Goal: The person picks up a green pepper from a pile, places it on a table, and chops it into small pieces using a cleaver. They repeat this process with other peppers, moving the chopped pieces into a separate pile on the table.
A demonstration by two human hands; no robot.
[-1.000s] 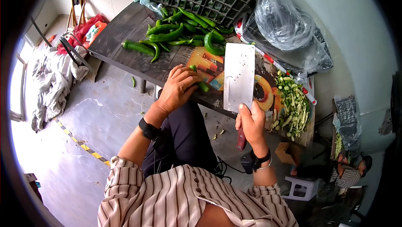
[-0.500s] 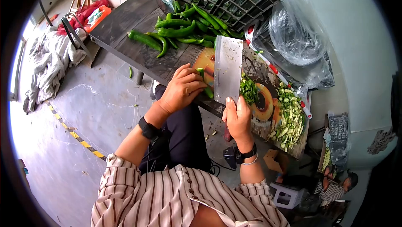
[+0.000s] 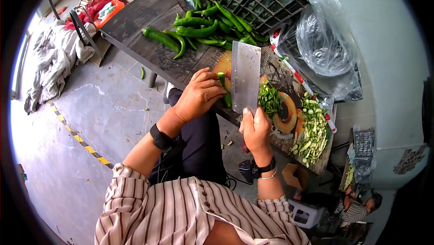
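In my right hand [image 3: 256, 130] is the handle of a wide cleaver [image 3: 246, 75], its blade pointing away from me over the board. My left hand [image 3: 201, 93] pinches a green pepper [image 3: 224, 91] just left of the blade. Sliced green pepper [image 3: 270, 100] lies close to the blade's right side. Farther right is a pile of pale green chopped pieces [image 3: 314, 132]. Whole green peppers [image 3: 199, 30] are heaped on the dark table [image 3: 135, 19] beyond my left hand.
A black plastic crate [image 3: 246, 1] stands at the table's back, beside clear plastic bags [image 3: 325, 42]. Another person [image 3: 357, 209] sits at the lower right near a grey stool [image 3: 305, 213]. Piled cloth [image 3: 56, 60] lies on the floor at left.
The view has shifted slightly, so the table and peppers appear a little lower and to the right. Both hands keep their holds, and more slices show beside the blade.
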